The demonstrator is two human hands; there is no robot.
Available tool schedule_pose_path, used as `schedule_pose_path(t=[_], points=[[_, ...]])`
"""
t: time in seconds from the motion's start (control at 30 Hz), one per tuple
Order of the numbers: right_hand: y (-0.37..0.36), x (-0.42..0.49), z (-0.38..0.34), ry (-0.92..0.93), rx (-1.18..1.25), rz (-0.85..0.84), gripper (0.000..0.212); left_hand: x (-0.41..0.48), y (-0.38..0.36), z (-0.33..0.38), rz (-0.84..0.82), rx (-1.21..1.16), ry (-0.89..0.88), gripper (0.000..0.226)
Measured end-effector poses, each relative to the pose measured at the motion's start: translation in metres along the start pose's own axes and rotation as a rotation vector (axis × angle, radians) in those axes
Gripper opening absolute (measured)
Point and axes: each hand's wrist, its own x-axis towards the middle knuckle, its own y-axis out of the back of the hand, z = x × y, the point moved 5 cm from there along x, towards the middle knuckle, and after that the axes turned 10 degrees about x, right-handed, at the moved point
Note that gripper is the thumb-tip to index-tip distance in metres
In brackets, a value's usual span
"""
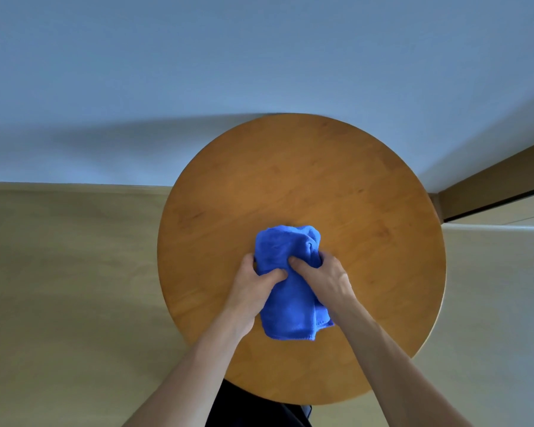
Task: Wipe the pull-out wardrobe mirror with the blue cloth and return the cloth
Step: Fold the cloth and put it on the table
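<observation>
While your left hand (253, 280) and right hand (319, 274) both gripped the bunched blue cloth (285, 303) over the round wooden worktop (321, 180), a loose fold could have slipped free.

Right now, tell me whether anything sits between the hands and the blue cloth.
Nothing does. The left hand and right hand both already grip the blue cloth directly, above the round wooden table, which carries nothing else.
</observation>
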Motion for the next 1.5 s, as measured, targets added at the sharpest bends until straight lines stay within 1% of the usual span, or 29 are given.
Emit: schedule_pose_path(t=[0.03, 0.1, 0.2, 0.33, 0.47, 0.53, 0.6, 0.67, 0.7, 0.8, 0.87, 0.9, 0.97, 1.0, 1.03, 1.07, 1.13, 1.2, 1.23, 1.33, 1.43, 1.5], points=[[0.001, -0.002, 0.0, -0.015, 0.056, -0.034, 0.039, 0.0, 0.0, 0.0, -0.025, -0.025, 0.004, 0.047], [0.003, -0.005, 0.0, -0.001, 0.158, -0.094, 0.039, 0.001, 0.0, 0.002, -0.074, -0.05, 0.005, 0.054], [0.006, -0.011, -0.004, 0.059, 0.228, -0.12, 0.039, 0.001, -0.003, 0.005, -0.121, -0.053, 0.003, 0.059], [0.008, -0.018, -0.007, 0.113, 0.306, -0.127, 0.042, 0.002, -0.006, 0.007, -0.12, -0.087, 0.019, 0.064], [0.016, -0.016, -0.012, 0.183, 0.337, -0.136, 0.029, -0.001, -0.008, 0.008, -0.096, -0.18, 0.015, 0.073], [0.018, -0.015, -0.017, 0.208, 0.353, -0.162, 0.024, -0.002, -0.005, 0.012, -0.096, -0.254, 0.002, 0.072], [0.02, -0.014, -0.022, 0.227, 0.359, -0.183, 0.022, -0.002, 0.001, 0.021, -0.148, -0.274, -0.035, 0.063], [0.024, -0.013, -0.026, 0.237, 0.359, -0.197, 0.025, -0.002, 0.009, 0.029, -0.223, -0.25, -0.084, 0.053], [0.027, -0.011, -0.027, 0.239, 0.36, -0.196, 0.027, 0.0, 0.015, 0.031, -0.238, -0.243, -0.094, 0.052], [0.033, -0.004, -0.027, 0.219, 0.336, -0.138, 0.031, 0.007, 0.032, 0.031, -0.215, -0.226, -0.081, 0.058], [0.034, 0.0, -0.025, 0.19, 0.318, -0.084, 0.038, 0.011, 0.035, 0.03, -0.192, -0.179, -0.068, 0.063], [0.033, 0.002, -0.023, 0.185, 0.308, -0.055, 0.046, 0.013, 0.034, 0.029, -0.165, -0.16, -0.064, 0.065], [0.032, 0.003, -0.021, 0.201, 0.234, 0.016, 0.071, 0.017, 0.033, 0.026, -0.068, -0.133, -0.056, 0.067], [0.032, 0.004, -0.02, 0.219, 0.184, 0.053, 0.078, 0.019, 0.032, 0.024, -0.013, -0.11, -0.061, 0.066], [0.032, 0.005, -0.02, 0.246, 0.145, 0.085, 0.079, 0.022, 0.031, 0.022, 0.037, -0.08, -0.074, 0.065], [0.033, 0.006, -0.019, 0.275, 0.11, 0.11, 0.074, 0.024, 0.03, 0.02, 0.081, -0.046, -0.09, 0.062], [0.034, 0.01, -0.018, 0.309, 0.041, 0.133, 0.055, 0.028, 0.027, 0.016, 0.155, 0.029, -0.136, 0.057], [0.034, 0.016, -0.015, 0.285, -0.007, 0.137, 0.032, 0.03, 0.025, 0.015, 0.201, 0.123, -0.186, 0.06], [0.034, 0.019, -0.012, 0.255, -0.018, 0.128, 0.026, 0.03, 0.024, 0.014, 0.211, 0.178, -0.193, 0.066], [0.034, 0.026, -0.005, 0.205, -0.058, 0.105, 0.031, 0.03, 0.025, 0.012, 0.188, 0.261, -0.212, 0.079], [0.038, 0.026, -0.01, 0.284, -0.16, 0.212, 0.02, 0.03, 0.024, 0.011, 0.117, 0.295, -0.296, 0.082], [0.042, 0.023, -0.017, 0.333, -0.195, 0.289, 0.016, 0.03, 0.023, 0.012, 0.133, 0.334, -0.368, 0.08]])
